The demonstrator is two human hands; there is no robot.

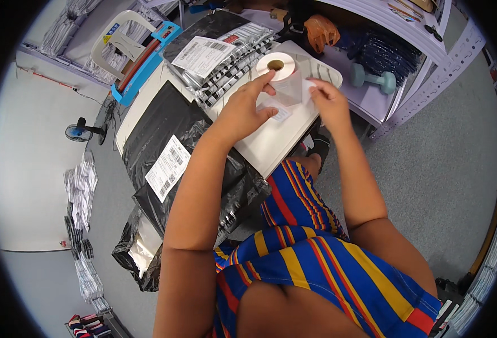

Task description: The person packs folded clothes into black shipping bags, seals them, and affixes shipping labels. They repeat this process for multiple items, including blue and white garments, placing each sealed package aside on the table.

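Note:
A roll of white labels (276, 66) lies on its side on the white table (268, 149), its brown core facing up. My left hand (243, 110) reaches over the table beside the roll, fingers and thumb spread apart. Its fingertips are at the roll's near edge, and its thumb is by a small printed label (279, 111). With thumb and fingers pinched, my right hand (330, 101) holds a white label (307, 92) at the end of the strip coming off the roll.
A large black mailer bag (166, 124) with a shipping label lies left of my arm. Behind it are stacked packages (209, 53) and a blue heat sealer (147, 62). On the right, a shelf holds a light-blue dumbbell (372, 79) and an orange bag (320, 32).

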